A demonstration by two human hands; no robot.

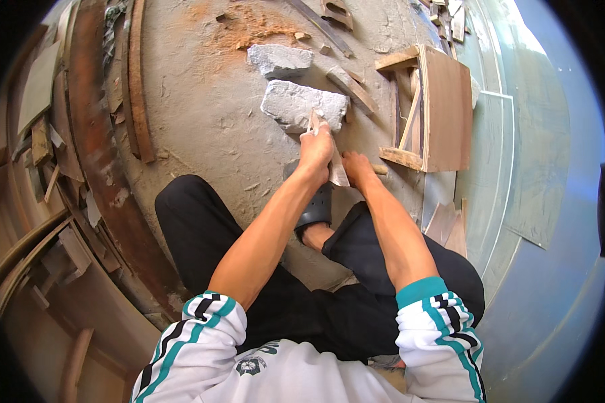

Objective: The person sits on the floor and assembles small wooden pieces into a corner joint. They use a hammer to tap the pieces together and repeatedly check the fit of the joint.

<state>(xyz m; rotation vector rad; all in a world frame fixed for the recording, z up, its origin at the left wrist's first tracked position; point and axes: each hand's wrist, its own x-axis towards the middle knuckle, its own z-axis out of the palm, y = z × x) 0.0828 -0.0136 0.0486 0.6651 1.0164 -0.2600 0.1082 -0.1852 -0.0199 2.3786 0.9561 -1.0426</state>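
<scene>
My left hand [318, 153] is closed around a thin, flat piece of wood [339, 173]. The wood's upper end leans over the near edge of a rough grey-white concrete block [301, 102]. Just to the right, my right hand [357, 168] is curled, and a short wooden handle [380, 169] sticks out on its right side. Whatever sits at the handle's other end is hidden behind the hand and the piece of wood. Beyond the first block lies a second, smaller concrete chunk [280, 60]. My dark clog [314, 209] is directly below the hands.
To the right stands a plywood box [445, 107] with an open wooden frame. A wood offcut [353, 90] lies between it and the blocks. Long brown boards [95, 134] and scrap wood line the left. Large glass-like sheets [538, 148] cover the far right.
</scene>
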